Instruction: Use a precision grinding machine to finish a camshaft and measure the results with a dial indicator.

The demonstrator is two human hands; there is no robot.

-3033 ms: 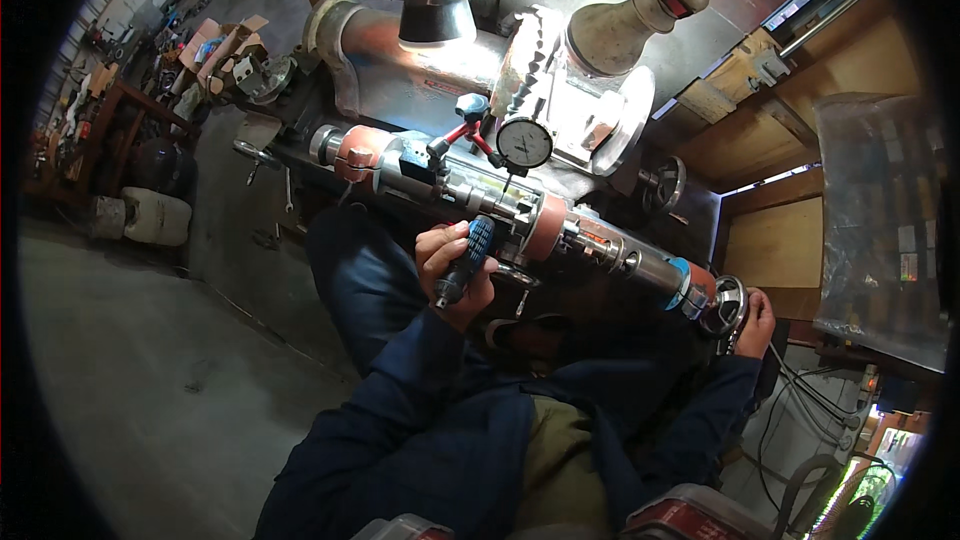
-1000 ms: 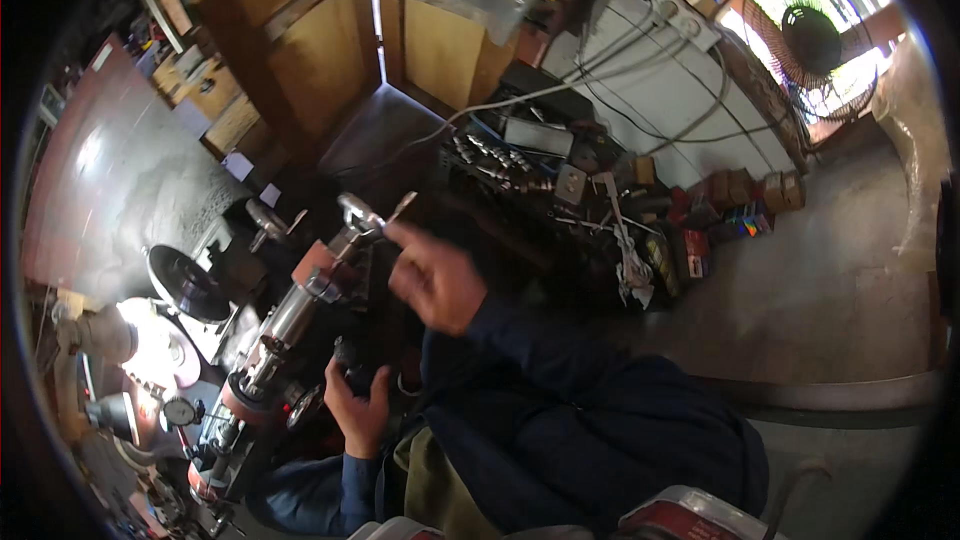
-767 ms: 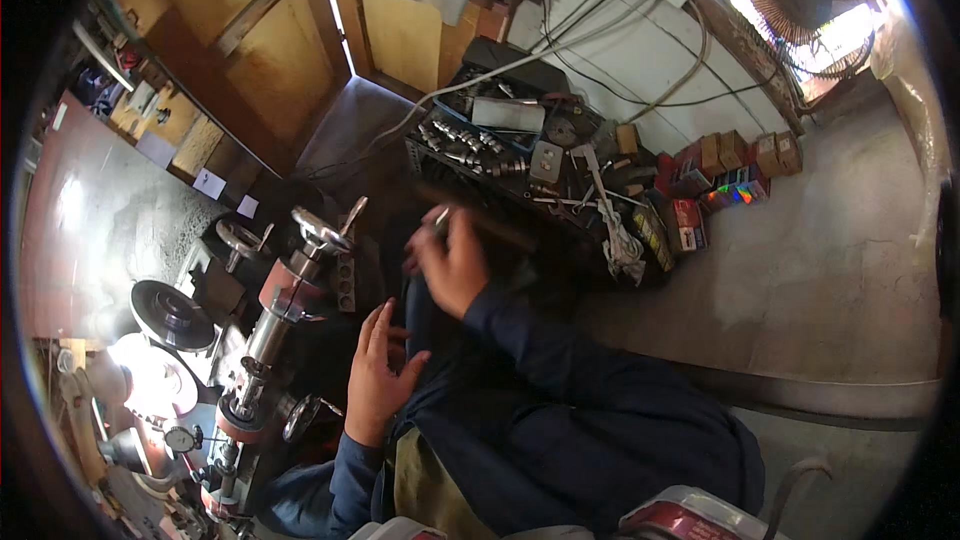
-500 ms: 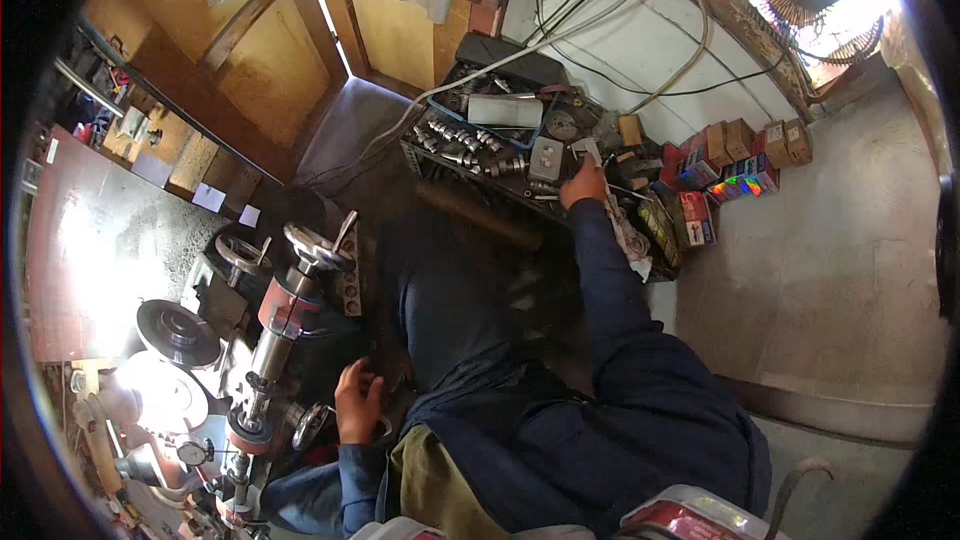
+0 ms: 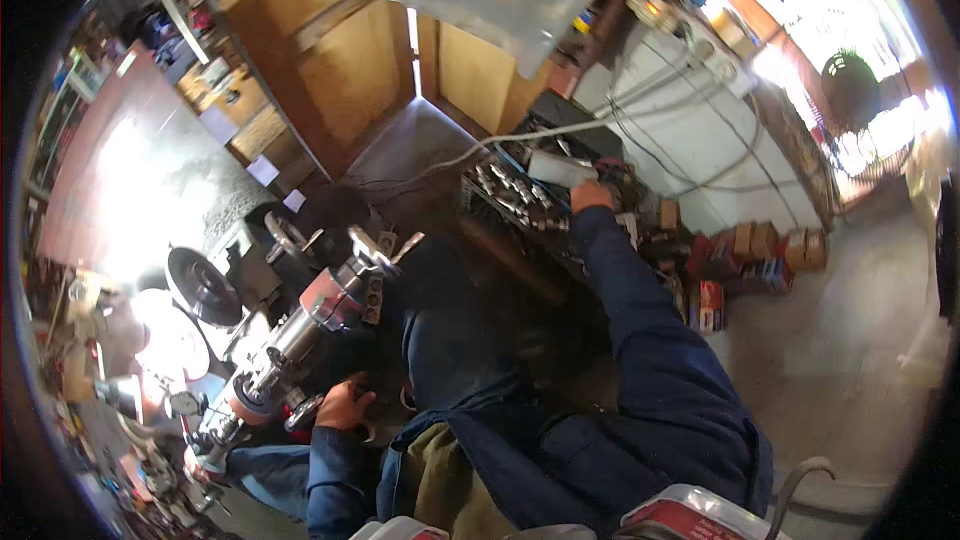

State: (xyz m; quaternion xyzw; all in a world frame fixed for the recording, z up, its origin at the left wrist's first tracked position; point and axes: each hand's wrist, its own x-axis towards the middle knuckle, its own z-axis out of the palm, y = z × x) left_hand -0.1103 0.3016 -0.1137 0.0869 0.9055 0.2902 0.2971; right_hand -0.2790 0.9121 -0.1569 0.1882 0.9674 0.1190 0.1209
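Observation:
Down by the workbench machine's lower handwheel (image 5: 300, 408), my left hand (image 5: 343, 405) has its fingers curled; what is in them is too small and dark to make out. The machine's steel shaft (image 5: 298, 340), with a red clamp (image 5: 325, 295) and dial gauge (image 5: 183, 404), runs diagonally at my left. My right hand (image 5: 590, 198) reaches out to the cluttered parts trays (image 5: 475, 205), just below a pale oblong piece (image 5: 560, 168). Its fingertips are hidden, so I cannot tell whether it holds anything. Shiny metal fittings (image 5: 510, 190) lie left of it.
Small cardboard boxes (image 5: 760, 240) are stacked right of the trays. Cables (image 5: 690, 120) cross the white cabinet to a power strip. A fan (image 5: 850, 90) stands at the bright opening. Wooden panels (image 5: 360, 70) are behind, and a lit lamp (image 5: 150, 335) glares at far left.
The view has swung right from the machine. My right hand has left the handwheel for the parts trays. My left hand has dropped, and the dark handled tool it held earlier is out of sight.

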